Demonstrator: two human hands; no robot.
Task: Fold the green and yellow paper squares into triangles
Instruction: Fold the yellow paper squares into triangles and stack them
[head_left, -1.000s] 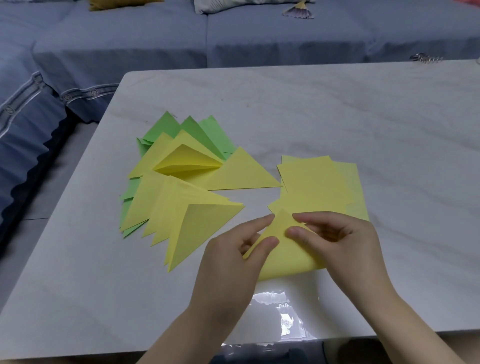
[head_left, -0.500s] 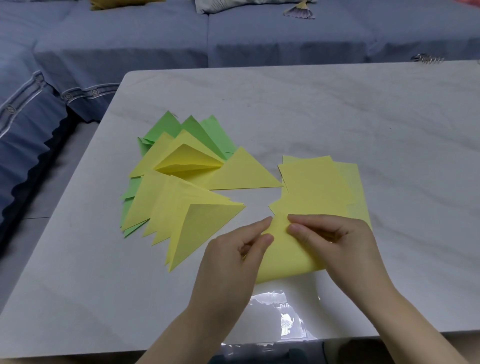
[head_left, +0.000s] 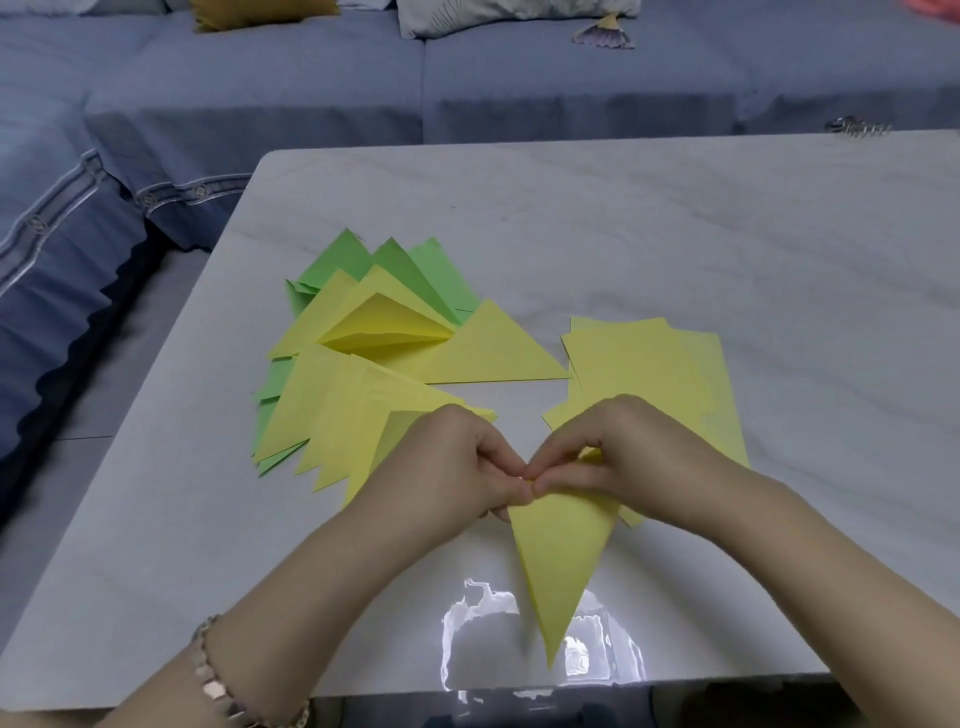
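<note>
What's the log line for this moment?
step: folding yellow sheet | left hand: pinches sheet's upper end | right hand: pinches same end | folded triangles: piled left | yellow squares: stacked right

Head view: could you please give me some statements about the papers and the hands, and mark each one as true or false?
1. The left hand and the right hand both pinch the upper end of a folded yellow paper. True.
2. The green triangles lie over the yellow triangles. False: the yellow ones overlap the green ones.
3. Unfolded yellow squares lie on the table behind the right hand. True.
4. A bracelet is on the right wrist. False: it is on the left wrist.
</note>
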